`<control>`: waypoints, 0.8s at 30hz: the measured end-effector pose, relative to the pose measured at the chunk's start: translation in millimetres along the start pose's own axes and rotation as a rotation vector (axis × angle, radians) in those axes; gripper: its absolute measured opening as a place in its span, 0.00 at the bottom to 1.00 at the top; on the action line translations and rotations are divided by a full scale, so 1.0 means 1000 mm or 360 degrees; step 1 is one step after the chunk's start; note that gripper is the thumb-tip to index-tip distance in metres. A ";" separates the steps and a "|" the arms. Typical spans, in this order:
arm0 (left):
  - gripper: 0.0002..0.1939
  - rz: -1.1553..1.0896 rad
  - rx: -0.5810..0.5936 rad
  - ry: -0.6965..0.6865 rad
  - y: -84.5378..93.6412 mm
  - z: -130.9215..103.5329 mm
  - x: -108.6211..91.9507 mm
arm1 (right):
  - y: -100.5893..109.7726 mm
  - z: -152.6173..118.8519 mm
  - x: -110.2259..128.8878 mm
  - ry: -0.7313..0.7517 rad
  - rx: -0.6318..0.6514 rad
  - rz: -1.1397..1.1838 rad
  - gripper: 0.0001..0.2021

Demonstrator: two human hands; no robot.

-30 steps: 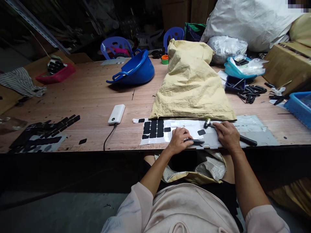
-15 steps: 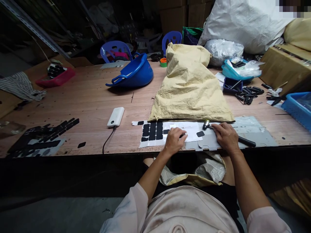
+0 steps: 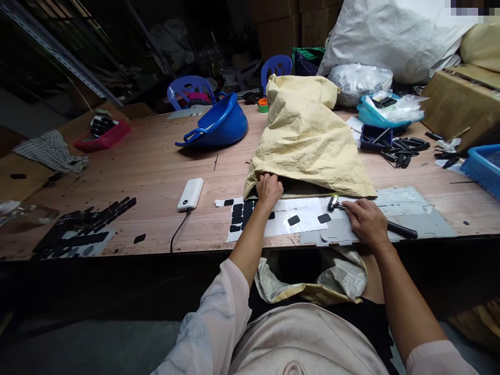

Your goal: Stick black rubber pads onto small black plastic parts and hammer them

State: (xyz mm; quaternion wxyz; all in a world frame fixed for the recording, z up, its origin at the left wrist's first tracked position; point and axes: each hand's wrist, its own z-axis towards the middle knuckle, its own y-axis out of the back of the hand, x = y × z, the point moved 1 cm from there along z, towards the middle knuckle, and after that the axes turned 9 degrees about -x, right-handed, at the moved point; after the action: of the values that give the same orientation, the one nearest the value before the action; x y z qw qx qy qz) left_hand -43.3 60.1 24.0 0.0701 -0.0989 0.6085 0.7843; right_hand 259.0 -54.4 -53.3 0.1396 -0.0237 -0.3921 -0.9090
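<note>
My left hand (image 3: 269,188) reaches to the mouth of a yellow sack (image 3: 308,140), its fingers bent at the raised front edge; the fingertips are partly hidden in the dark opening. Under my right hand (image 3: 367,219) is a small hammer, its metal head (image 3: 333,202) pointing left and black handle (image 3: 402,229) out to the right; my fingers close around it. Between my hands a white sheet (image 3: 307,204) bears black rounded pieces, two of them (image 3: 294,221) apart on its right part. A grey board (image 3: 414,208) lies beneath my right hand.
A white power bank (image 3: 190,194) with a cable lies left. Behind it is a tilted blue basin (image 3: 222,125). Black strips (image 3: 84,238) and a pink tray (image 3: 103,136) are far left. Black parts (image 3: 404,151), a teal basket (image 3: 390,120) and a blue crate (image 3: 484,166) stand right.
My left hand has moved from the white sheet up to the sack, whose front edge is now lifted. A black piece shows where that hand was. My right hand still holds the hammer.
</note>
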 end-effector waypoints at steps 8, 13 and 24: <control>0.12 -0.0035 -0.0056 -0.0078 -0.031 -0.012 -0.010 | 0.000 0.000 0.001 -0.0012 0.0012 0.0011 0.14; 0.08 -0.0155 -0.0009 -0.0078 -0.025 -0.019 -0.006 | 0.001 0.002 0.002 -0.0033 0.0038 0.0011 0.14; 0.10 -0.0908 0.0368 -0.0536 -0.033 -0.108 -0.004 | 0.002 0.004 0.001 -0.0057 0.0059 0.0023 0.13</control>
State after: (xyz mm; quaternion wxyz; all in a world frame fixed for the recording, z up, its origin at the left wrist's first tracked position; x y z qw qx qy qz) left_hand -24.0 -35.9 -32.3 0.3965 -0.1255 0.6210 0.6644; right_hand 258.5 -53.4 -49.1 0.1394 -0.0402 -0.4112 -0.8999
